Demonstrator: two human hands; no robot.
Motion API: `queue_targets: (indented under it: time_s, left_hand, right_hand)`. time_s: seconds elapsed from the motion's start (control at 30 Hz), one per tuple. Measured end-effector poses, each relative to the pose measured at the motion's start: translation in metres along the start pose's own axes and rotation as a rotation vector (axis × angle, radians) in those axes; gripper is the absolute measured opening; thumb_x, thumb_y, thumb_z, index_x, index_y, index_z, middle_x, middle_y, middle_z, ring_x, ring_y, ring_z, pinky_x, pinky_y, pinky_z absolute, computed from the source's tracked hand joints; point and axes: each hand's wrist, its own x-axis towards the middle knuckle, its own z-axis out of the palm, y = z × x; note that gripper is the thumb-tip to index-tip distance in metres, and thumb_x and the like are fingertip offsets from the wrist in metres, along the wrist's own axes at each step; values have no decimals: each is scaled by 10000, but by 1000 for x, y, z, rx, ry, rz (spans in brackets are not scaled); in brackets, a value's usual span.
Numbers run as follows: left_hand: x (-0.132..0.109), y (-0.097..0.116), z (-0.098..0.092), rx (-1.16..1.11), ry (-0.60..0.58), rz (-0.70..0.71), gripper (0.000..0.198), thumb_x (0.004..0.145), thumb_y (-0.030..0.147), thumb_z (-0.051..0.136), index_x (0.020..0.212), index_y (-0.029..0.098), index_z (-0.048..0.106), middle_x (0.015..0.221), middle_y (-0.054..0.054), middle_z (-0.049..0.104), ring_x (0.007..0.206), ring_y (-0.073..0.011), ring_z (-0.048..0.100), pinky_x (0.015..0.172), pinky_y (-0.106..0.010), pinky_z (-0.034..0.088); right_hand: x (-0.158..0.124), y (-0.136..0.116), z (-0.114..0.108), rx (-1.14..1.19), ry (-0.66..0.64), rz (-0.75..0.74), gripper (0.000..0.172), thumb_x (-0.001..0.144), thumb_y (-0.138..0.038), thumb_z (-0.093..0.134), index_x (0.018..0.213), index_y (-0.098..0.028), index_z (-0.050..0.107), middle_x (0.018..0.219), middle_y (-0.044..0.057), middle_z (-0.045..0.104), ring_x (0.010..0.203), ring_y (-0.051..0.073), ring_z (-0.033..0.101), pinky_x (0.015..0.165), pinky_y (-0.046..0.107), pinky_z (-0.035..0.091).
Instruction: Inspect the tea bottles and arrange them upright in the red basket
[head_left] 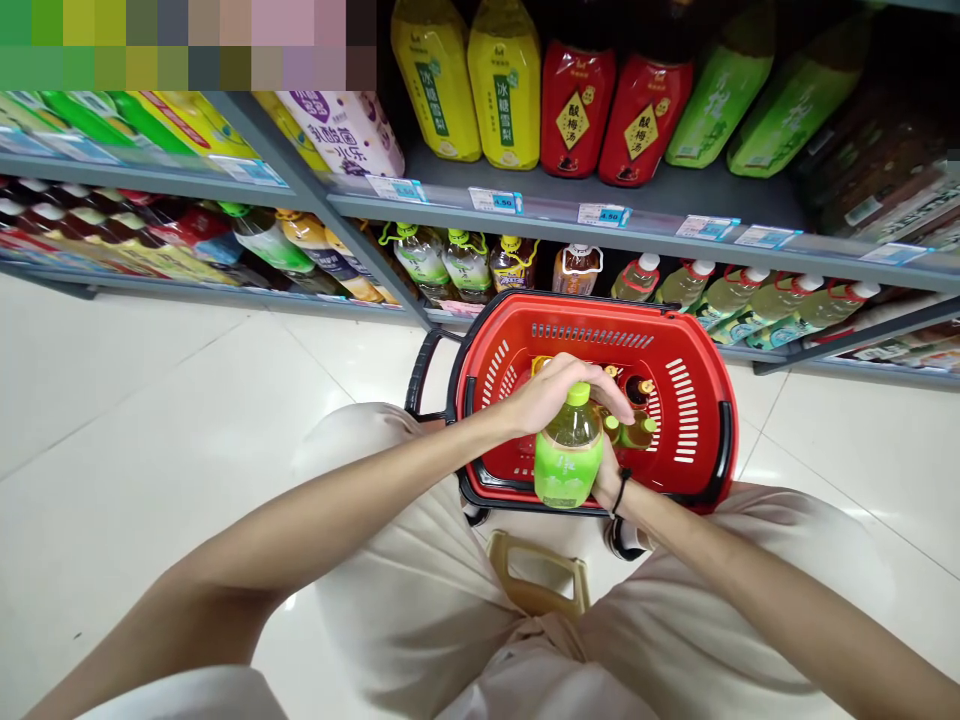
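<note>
A green-labelled drink bottle (568, 468) with a lime-green cap is held over the near side of a red shopping basket (487, 470). My right hand (607, 478), a dark band on its wrist, grips the bottle from the right; most of its fingers are hidden behind it. Stretched and slightly curved, the fingers of my left hand (566, 383) arch just beyond the cap. Whether they touch the bottle cannot be made out. Inside the basket stand several bottles, among them a green-capped bottle (640, 430) and a dark bottle (640, 388), partly covered by my hands.
Ahead, a grey shelf (525, 210) holds yellow bottles (506, 90), red bottles (577, 110) and green bottles (720, 90). Large handled bottles (750, 300) line the lower level behind the basket. Between my legs is a tan stool (536, 575) on the pale tiled floor (150, 400).
</note>
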Motion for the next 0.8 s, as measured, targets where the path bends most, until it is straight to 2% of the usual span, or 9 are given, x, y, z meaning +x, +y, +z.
queue_targets:
  time_s: [0.13,0.27,0.4,0.57,0.7,0.8]
  left_hand:
    - [1,-4,-1,-129,-50,-5,565,951,610,546,1119,157,838,1077,-167,846,1043,-360,808,974,-482,596]
    - [1,-3,-1,-155,-48,6,634,922,686,571,1200,170,812,1152,-168,836,1115,-379,784,1018,-499,565]
    - [-1,1,0,-143,-32,6,660,933,687,548,1240,157,795,1176,-178,830,1137,-381,769,1051,-506,536]
    - [0,2,0,-140,-32,-4,683,928,684,515,1221,128,784,1171,-199,824,1118,-393,772,1042,-529,537]
    - [1,2,1,-114,-14,-19,644,912,689,508,1050,136,810,1120,-193,834,1080,-378,787,1026,-502,562]
    - [3,0,1,-121,-1,-7,604,899,665,510,962,137,796,1092,-200,836,1075,-376,792,1027,-496,571]
  right_hand:
    - [-5,-6,2,22,22,28,435,932,-759,604,925,-332,687,1096,-54,817,1249,262,704,1098,440,582]
    - [-7,-6,3,67,50,58,334,915,-640,687,929,-306,700,1058,-68,820,1107,238,734,1078,392,573]
    - [2,7,2,130,126,62,340,802,-605,752,904,-287,688,929,-67,812,943,224,724,975,357,597]
    - [9,19,2,205,173,46,295,789,-524,751,928,-269,701,940,-66,810,904,199,697,927,313,585]
    - [5,17,2,232,171,34,258,835,-502,742,942,-271,704,972,-72,808,942,182,692,929,280,573]
    - [3,14,1,229,147,60,265,866,-525,727,927,-270,694,934,-65,807,919,187,704,875,286,585]
